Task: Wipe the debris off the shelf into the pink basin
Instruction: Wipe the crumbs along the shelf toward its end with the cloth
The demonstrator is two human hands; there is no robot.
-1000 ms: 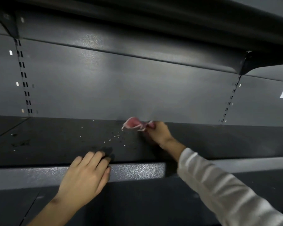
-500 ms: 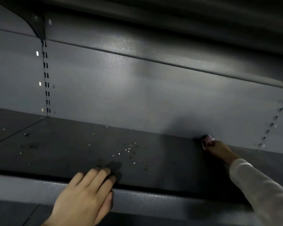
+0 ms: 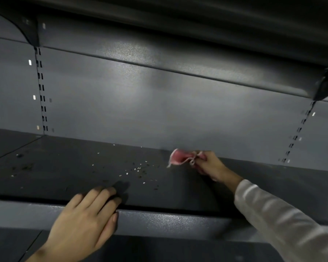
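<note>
Debris (image 3: 138,170) speckles the dark shelf (image 3: 254,178), with the right hand (image 3: 209,165) at its 3 o'clock pinching a pink cloth (image 3: 179,157) while the left hand (image 3: 85,222) lies flat, fingers extended, holding nothing.

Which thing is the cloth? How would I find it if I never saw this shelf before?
Look along the dark grey shelf to where it meets the back wall. There the right hand pinches a small crumpled cloth. It is the only pink thing; the debris beside it is tiny pale specks.
</note>
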